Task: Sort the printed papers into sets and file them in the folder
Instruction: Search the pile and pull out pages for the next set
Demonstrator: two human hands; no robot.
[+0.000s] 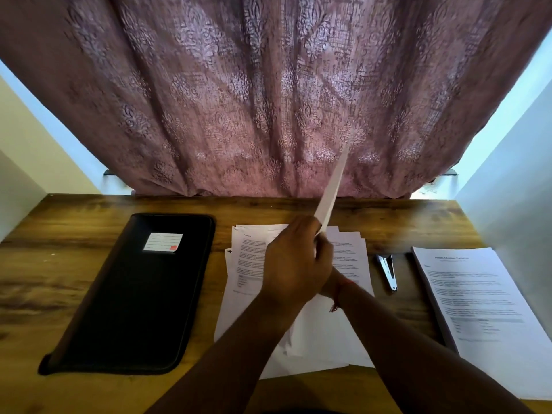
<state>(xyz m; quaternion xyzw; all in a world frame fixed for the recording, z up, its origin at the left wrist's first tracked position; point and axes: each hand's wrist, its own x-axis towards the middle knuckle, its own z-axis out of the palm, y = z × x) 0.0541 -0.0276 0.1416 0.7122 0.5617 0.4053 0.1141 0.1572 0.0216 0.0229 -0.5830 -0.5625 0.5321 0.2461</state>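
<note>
Two crossed forearms, left hand fingers pinching one raised sheet; right hand hidden; one folder, one stapler.

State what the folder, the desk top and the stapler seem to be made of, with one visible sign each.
Folder: black leatherette or similar, matte, soft rounded edge; uncertain.
Desk top: wood or wood-look laminate, streaky brown grain.
Stapler: seemingly metal, shiny silver surface.

A black zipped folder with a white label is lying closed at nine o'clock of the loose printed papers, a neat stack is sitting at three o'clock, and one sheet is standing edge-on above the loose pile.
</note>
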